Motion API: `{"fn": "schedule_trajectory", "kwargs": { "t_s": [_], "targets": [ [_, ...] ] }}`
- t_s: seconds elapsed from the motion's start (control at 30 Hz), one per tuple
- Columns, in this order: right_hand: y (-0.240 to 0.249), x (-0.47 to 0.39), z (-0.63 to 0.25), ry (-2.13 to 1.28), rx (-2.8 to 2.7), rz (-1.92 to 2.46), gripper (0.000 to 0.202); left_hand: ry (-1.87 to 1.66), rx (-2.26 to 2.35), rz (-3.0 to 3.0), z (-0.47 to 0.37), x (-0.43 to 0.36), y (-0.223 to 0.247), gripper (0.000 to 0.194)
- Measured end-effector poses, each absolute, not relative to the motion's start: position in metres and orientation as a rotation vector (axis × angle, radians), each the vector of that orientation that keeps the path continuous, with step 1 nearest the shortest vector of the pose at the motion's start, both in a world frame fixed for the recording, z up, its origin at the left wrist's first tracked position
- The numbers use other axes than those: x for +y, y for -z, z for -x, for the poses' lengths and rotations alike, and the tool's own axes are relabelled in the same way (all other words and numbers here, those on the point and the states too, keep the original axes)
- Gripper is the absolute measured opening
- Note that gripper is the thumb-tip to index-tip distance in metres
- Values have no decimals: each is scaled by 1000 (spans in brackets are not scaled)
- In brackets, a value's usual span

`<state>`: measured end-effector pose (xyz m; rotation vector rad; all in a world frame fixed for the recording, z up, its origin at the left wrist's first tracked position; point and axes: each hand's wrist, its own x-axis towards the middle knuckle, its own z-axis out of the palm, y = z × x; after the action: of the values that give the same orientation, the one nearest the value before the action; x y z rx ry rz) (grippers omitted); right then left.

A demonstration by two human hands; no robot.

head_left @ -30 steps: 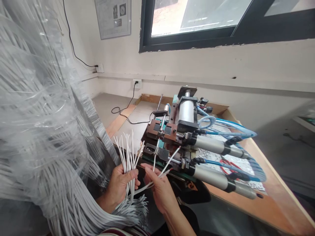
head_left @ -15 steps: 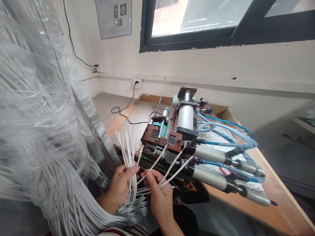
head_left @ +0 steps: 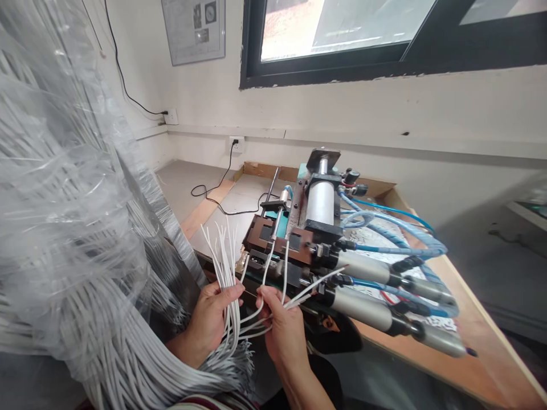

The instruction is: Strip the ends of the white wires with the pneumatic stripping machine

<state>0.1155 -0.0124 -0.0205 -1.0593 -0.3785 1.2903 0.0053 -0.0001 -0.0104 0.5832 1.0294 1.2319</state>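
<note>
Left hand (head_left: 207, 322): closed around a fanned bunch of white wires (head_left: 224, 273), tips toward twelve o'clock.
Right hand (head_left: 285, 330): at the left hand's three o'clock, gripping separate wires (head_left: 285, 276); two reach up to the machine's brown blocks.
Machine (head_left: 320, 204): on the bench (head_left: 491, 373), at the right hand's one o'clock, blue hoses (head_left: 397, 249) at its three.
Plastic-wrapped wires (head_left: 81, 228): large mass, at the left hand's ten o'clock.

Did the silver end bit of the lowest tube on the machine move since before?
Yes. The silver end bit slid outward to the right, closer to the slanting right edge of the wooden board.
</note>
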Motion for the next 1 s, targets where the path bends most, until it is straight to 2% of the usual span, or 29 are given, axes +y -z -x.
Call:
{"fn": "schedule_trajectory", "kwargs": {
  "t_s": [0.27, 0.37, 0.67, 1.0],
  "targets": [
    [31, -19, -113, -1485, -773, 956, 19, -1217, 962, -635, -11, -1, 3, 18],
    [33, -23, -110, -1432, -829, 942, 15, -1193, 940, -665, -12, -1, -1, 20],
    [32, -18, -115, -1204, -390, 1013, 22, -1205, 893, -708, -6, 4, -3, 15],
    [15, 3, -114, -1419, -12, 870, 24, -1170, 878, -638, -8, 7, -13, 22]
  ]
}}
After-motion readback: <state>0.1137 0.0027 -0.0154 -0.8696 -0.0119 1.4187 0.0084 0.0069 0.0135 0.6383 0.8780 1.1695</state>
